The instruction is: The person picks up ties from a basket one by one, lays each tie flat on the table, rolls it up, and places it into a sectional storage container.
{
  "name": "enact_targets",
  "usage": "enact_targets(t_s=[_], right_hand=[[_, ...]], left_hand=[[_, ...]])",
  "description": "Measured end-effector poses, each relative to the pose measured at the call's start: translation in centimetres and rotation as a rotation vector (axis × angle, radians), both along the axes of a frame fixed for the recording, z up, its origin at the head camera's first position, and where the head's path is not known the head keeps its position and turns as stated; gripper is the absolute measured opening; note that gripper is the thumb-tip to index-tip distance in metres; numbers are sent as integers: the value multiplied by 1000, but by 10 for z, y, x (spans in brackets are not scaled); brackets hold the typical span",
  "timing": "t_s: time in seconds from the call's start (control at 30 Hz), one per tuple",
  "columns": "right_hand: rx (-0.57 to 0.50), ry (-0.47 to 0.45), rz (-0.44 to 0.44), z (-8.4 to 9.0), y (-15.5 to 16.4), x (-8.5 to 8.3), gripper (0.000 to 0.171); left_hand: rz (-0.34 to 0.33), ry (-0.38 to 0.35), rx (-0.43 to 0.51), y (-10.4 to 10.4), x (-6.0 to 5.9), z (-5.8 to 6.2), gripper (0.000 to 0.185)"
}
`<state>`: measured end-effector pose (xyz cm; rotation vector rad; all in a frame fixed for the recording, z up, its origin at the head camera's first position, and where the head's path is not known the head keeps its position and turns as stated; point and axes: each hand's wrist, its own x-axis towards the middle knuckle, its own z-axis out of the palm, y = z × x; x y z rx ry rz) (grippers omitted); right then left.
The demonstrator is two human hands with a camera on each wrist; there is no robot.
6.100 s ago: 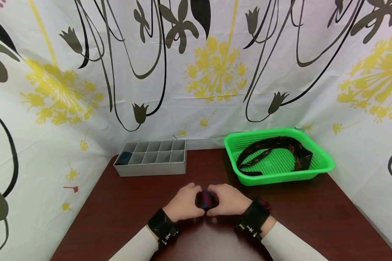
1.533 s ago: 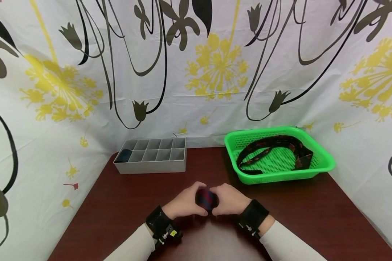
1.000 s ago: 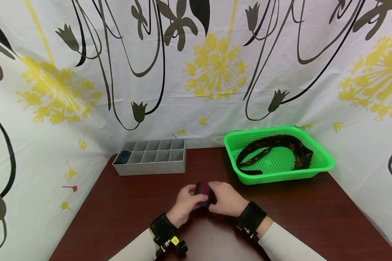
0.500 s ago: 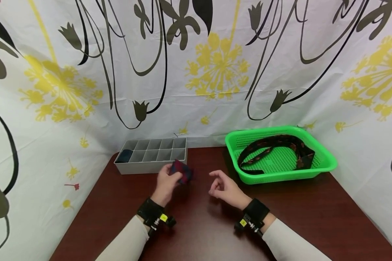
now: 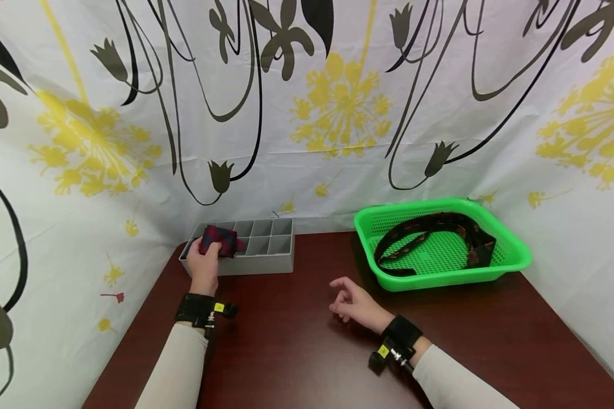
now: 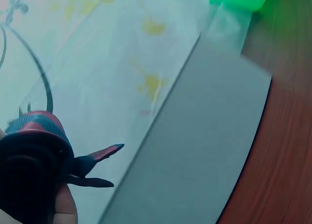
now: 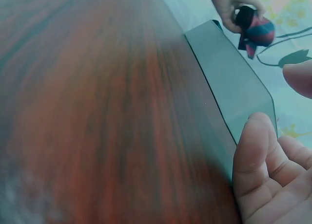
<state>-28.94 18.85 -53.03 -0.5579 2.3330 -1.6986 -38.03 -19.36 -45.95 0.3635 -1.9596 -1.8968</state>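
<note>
My left hand (image 5: 204, 271) pinches a rolled red and navy necktie (image 5: 219, 241) between thumb and fingers. It holds the roll over the left end of the grey compartment box (image 5: 266, 263). In the left wrist view the striped roll (image 6: 43, 121) has loose tails sticking out, above the level of the box's side wall (image 6: 195, 131). The leftmost compartments are hidden behind hand and necktie. My right hand (image 5: 359, 305) hovers over the middle of the table with nothing in it, fingers loosely curled; the right wrist view shows its thumb and fingers apart.
A green perforated basket (image 5: 514, 260) stands at the back right. In it lies a long dark necktie (image 5: 442, 218) with brown spots, looped loosely. Behind the brown table (image 5: 286, 341) hangs a white patterned cloth (image 5: 327, 193), which also encloses both sides.
Both hands held the necktie roll together at the table's middle. My right hand let go; my left hand carried the roll left and away to the box. The right hand stays near the middle.
</note>
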Motion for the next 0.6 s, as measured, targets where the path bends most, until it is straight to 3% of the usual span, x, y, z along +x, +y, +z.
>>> enact_targets(t_s=[0.2, 0.43, 0.6], right_hand=[[11, 3, 19, -4, -2, -5, 48], [12, 28, 39, -2, -14, -11, 37], [40, 85, -73, 10, -45, -27, 32]], left_hand=[[97, -53, -128, -24, -6, -5, 65], [169, -68, -368, -32, -16, -10, 63], [192, -68, -397, -36, -17, -13, 62]])
